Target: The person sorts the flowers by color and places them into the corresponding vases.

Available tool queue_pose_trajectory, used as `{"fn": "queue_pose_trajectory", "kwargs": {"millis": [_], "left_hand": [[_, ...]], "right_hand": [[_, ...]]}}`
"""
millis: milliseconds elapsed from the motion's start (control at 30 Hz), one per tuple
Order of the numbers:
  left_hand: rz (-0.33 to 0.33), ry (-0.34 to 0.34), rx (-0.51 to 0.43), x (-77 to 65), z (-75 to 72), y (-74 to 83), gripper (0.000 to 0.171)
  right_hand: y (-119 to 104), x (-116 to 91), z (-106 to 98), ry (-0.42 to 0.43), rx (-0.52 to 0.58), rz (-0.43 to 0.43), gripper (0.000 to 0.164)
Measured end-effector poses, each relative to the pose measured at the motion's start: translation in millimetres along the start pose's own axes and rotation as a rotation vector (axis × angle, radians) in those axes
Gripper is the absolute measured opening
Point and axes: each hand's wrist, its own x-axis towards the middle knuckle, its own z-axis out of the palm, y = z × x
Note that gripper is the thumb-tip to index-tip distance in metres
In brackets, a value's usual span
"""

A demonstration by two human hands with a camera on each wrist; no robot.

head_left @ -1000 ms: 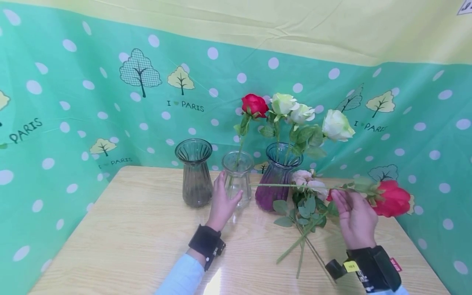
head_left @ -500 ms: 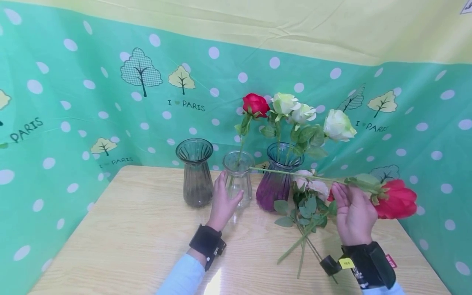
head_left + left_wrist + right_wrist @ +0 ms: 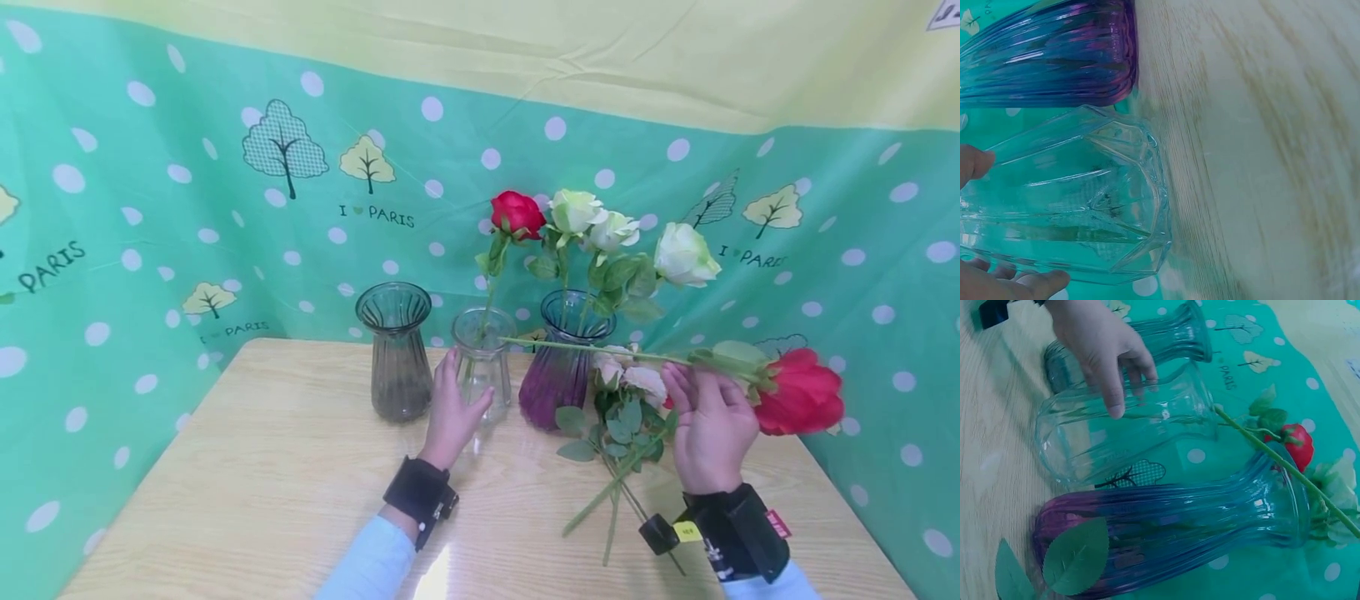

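Here, in the head view, the clear vase [image 3: 489, 367] is held at centre frame between thumb and fingers of the left hand [image 3: 455, 417]. At right, the large red rose [image 3: 801, 393] is pinched by its stem in the fingers of the right hand [image 3: 710, 431], its stem end pointed leftward at the clear vase's rim. In the left wrist view, the clear vase is flanked by thumb and fingers at the left edge; the purple vase [image 3: 1066, 59] is seen at upper left. In the right wrist view, the stem end is shown by the clear vase's mouth; whether they touch cannot be told.
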Motion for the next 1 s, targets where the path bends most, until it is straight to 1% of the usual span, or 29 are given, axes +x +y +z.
{"fn": "queue_pose_trajectory", "kwargs": {"millis": [167,267,367,533,667,767,1000], "left_hand": [[0.002,0.003,-0.001,0.1,-0.5,0.7,0.087],[-0.001,0.003,-0.003,0.2,-0.3,1.0,0.087],[-0.002,0.003,-0.009,0.1,-0.4,1.3,0.087],[-0.002,0.0,-0.009,-0.5,-0.3,0.5,0.087],[-0.005,-0.003,-0.013,-0.5,0.0,-0.1,0.087],[-0.01,-0.005,-0.011,-0.2,0.4,-0.1,0.087],[-0.009,-0.002,-0.004,-0.5,0.6,-0.5,0.087]], "right_hand": [[8,-3,7,-0.109,-0.016,-0.117,0.013],[11,-5,12,-0.154,-0.02,-0.15,0.015],[13,-6,17,-0.175,-0.063,-0.169,0.016],[15,-7,23,-0.189,-0.192,-0.208,0.017],[16,-8,28,-0.169,-0.273,-0.208,0.018],[16,-9,30,-0.157,-0.305,-0.194,0.017],[19,-11,37,-0.189,-0.377,-0.187,0.015]]}}
